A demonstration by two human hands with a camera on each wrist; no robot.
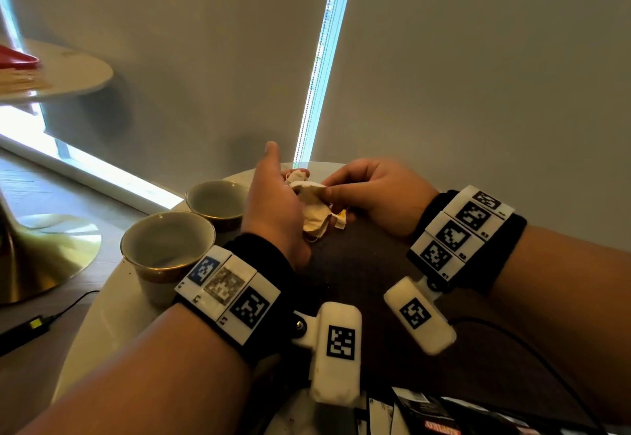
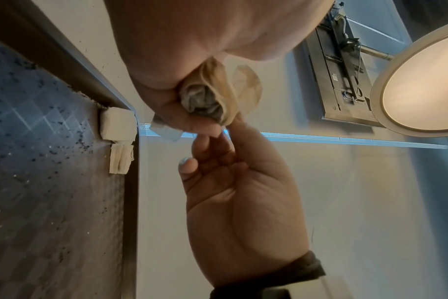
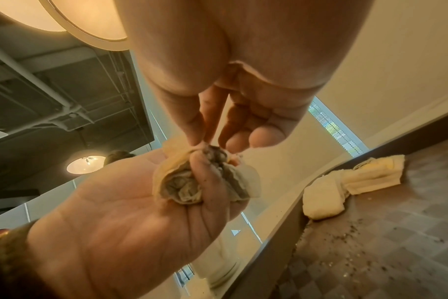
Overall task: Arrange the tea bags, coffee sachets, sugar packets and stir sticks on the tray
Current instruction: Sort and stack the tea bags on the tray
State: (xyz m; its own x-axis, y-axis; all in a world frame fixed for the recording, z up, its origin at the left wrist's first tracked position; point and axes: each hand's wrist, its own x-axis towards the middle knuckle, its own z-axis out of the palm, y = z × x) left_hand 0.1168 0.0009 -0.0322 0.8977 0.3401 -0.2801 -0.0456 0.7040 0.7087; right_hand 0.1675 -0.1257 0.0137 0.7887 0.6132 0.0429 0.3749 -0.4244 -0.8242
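Both hands are busy with the tea bags [image 1: 316,207] — a crumpled bunch held above the dark tray [image 1: 368,284], toward its 12 o'clock edge. The left hand [image 1: 273,206] curls its thumb and fingers around the bunch, while the right hand [image 1: 372,192] pinches a corner of 1 bag between thumb and forefinger. The step in hand looks like separating 1 tea bag from the clump. 2 more tea bags [image 3: 351,182] already lie at the tray's 12 o'clock rim. Next, probably, a gentle pull to free the bag without tearing it — loose specks on the tray suggest leakage — then laying it beside those. 2 cups [image 1: 167,247] stand on the worktop [image 1: 102,318] at 9 o'clock; sachets [image 1: 426,414] wait at 6 o'clock.
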